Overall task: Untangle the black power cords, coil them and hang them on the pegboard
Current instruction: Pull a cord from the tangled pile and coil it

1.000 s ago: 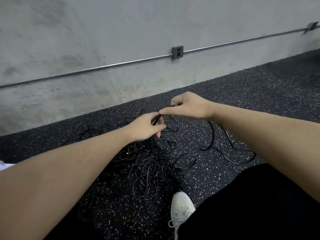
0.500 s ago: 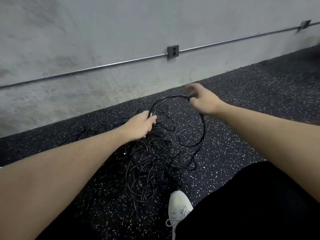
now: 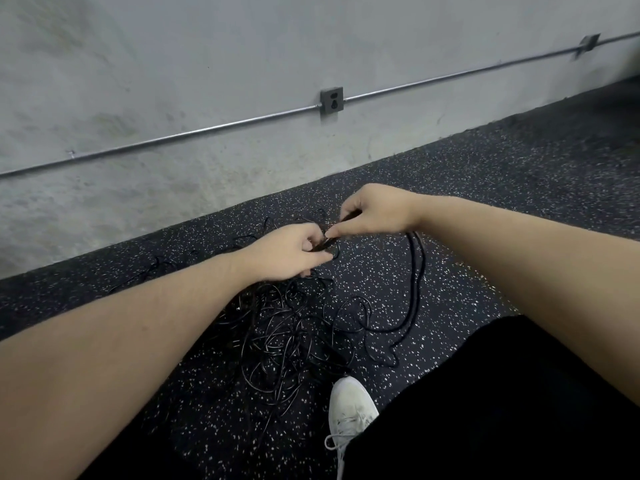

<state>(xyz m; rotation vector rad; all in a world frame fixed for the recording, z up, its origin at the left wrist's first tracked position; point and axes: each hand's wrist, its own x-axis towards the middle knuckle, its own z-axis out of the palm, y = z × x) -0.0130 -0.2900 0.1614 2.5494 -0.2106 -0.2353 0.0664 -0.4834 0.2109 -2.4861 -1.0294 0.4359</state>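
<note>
A tangled heap of thin black power cords [image 3: 284,334] lies on the speckled floor in front of me. My left hand [image 3: 287,252] grips a bunch of cord above the heap's far edge. My right hand [image 3: 370,211] meets it fingertip to fingertip and pinches the same black cord [image 3: 414,289], which hangs from under that hand in a doubled loop down to the floor at the right. The cord's ends are hidden. No pegboard is in view.
A grey concrete wall [image 3: 207,64] rises just behind the cords, with a metal conduit [image 3: 173,140] and an outlet box [image 3: 331,100] on it. My white shoe [image 3: 349,410] and black trouser leg [image 3: 502,410] are at the lower right, close to the heap.
My right hand, which had swung out to the far right drawing the cord into a wide arc, has come back to my left hand. The loop now hangs lower on the right.
</note>
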